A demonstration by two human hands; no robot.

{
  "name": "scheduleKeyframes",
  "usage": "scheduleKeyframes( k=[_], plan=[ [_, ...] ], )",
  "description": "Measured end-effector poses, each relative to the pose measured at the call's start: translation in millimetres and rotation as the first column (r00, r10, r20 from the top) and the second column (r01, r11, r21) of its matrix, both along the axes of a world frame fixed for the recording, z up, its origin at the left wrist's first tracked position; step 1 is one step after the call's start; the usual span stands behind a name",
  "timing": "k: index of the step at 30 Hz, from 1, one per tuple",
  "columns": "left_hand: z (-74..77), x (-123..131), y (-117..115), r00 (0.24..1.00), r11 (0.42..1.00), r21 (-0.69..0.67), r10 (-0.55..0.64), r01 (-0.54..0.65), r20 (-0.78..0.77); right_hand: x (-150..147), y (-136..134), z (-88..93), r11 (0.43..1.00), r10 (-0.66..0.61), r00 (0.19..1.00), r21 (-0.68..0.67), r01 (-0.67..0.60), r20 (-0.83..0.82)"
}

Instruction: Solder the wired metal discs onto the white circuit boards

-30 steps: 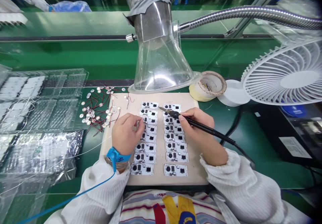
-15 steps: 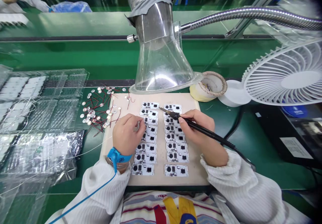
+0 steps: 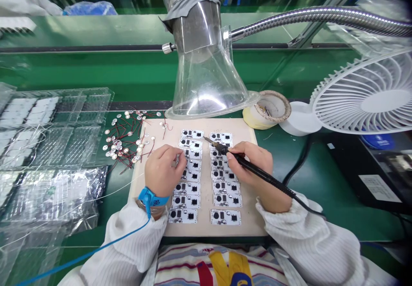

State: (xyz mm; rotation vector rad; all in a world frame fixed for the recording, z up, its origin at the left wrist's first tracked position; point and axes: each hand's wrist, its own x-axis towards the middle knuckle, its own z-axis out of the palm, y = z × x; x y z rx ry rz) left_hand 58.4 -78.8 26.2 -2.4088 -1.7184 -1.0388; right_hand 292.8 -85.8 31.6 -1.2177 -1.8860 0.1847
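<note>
Soldering iron (image 3: 254, 171): my right hand (image 3: 247, 159) is pinching it shut, handle swinging nearer me, tip over the white circuit boards (image 3: 223, 187); my left hand (image 3: 162, 170) is curling, its grip unclear.

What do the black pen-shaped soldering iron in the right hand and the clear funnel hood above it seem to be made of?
The black soldering iron has a dull, smooth handle, probably moulded plastic or rubber, narrowing to a thin metal tip with a grey sheen. The clear funnel hood looks like rigid transparent plastic: see-through, glossy, with bright reflections.
</note>
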Motion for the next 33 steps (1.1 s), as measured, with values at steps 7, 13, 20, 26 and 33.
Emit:
scheduleKeyframes(
  k=[7,13,20,26,33],
  plan=[
    [7.7,-3.8,-12.1,1.000,1.000,0.019,0.005,-0.005,-0.006,3.2,-13.4,7.2,0.998,-0.056,0.994,-0.046,0.051,-0.096],
    [5.4,-5.7,-16.8,1.000,1.000,0.019,-0.003,0.003,-0.016,0.9,-16.2,1.0,0.993,-0.028,0.994,-0.116,0.015,-0.110],
    [5.0,-3.5,-15.3,1.000,0.999,0.026,-0.027,0.027,-0.012,0.3,-14.7,1.5,0.991,-0.029,0.996,-0.133,0.018,-0.081],
    [4.1,-2.8,-15.0,0.999,1.000,0.021,-0.022,0.023,-0.026,-1.1,-15.1,2.9,0.995,-0.009,0.999,-0.096,0.005,-0.035],
    [3.2,-2.1,-15.1,0.999,1.000,0.001,-0.027,0.027,-0.023,-2.5,-15.4,0.0,1.000,0.018,1.000,-0.009,-0.018,-0.004]
  ],
)
